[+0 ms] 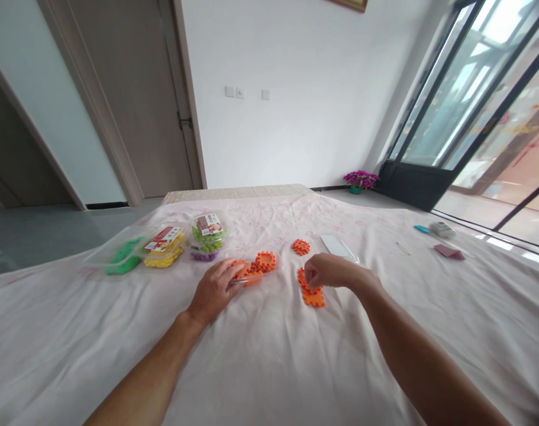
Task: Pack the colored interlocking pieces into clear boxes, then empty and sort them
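Sheet (269,367): pale, creased, pink floral print towards the far side; carries all items below.
Lidded clear containers: grouped at the left; one with green contents (126,256), one with yellow contents (165,251), one with light-green contents (209,239) above purple. Labels on two lids.
Open clear tub (248,280): centre of the sheet, between the hands, lidless.
Left hand (213,288): at the tub's left end, fingers over rim and contents; gripping or merely resting, cannot tell.
Right hand (329,272): right of the tub, above loose pieces; fingers curled in, tips hidden; whether a piece is held, cannot tell.
Flat clear item with white panel (338,247): beyond the right hand, possibly a lid.
Orange pieces, in tub (265,260): notched edges, heaped; judged as the portion left.
Orange pieces, laid out: far cluster (300,247), near square (314,297) partly beneath the hand; judged a part-way stage.
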The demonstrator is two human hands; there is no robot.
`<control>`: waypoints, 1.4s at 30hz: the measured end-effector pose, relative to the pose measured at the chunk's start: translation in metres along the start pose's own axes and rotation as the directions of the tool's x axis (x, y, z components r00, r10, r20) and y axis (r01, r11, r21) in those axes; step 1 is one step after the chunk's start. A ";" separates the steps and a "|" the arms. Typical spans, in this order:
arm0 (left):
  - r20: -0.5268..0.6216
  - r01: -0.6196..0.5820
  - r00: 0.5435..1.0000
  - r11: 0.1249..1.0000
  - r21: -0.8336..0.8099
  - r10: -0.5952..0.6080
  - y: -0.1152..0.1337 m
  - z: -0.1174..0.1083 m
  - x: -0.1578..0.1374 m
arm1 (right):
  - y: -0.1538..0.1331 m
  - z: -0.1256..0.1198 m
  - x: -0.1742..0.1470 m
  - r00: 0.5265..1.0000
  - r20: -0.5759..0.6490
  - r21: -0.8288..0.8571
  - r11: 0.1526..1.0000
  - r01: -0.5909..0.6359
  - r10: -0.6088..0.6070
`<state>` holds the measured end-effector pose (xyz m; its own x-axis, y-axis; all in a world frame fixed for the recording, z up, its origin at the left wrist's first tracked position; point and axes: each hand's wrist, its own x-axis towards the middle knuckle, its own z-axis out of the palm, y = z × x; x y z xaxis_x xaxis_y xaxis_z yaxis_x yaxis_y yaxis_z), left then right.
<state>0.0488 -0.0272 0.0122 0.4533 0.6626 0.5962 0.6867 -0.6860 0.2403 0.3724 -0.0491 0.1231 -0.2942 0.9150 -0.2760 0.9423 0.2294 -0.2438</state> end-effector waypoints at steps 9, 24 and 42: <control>-0.059 -0.015 0.998 0.999 -0.030 0.013 -0.003 0.004 -0.003 | 0.008 0.035 -0.023 0.986 -0.122 -0.098 0.987 -0.128 0.115; -0.046 -0.016 0.999 0.998 -0.066 0.013 -0.002 0.002 -0.002 | 0.002 0.041 -0.022 0.984 -0.090 -0.029 0.987 -0.159 0.155; -0.019 0.013 1.000 0.998 -0.057 -0.014 -0.001 0.002 -0.002 | -0.089 0.002 0.098 0.881 -0.412 -0.033 0.971 0.239 -0.231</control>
<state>0.0479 -0.0271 0.0090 0.4330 0.6663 0.6071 0.6591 -0.6935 0.2910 0.2589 0.0194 0.1156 -0.4111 0.8903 0.1961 0.8496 0.4521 -0.2715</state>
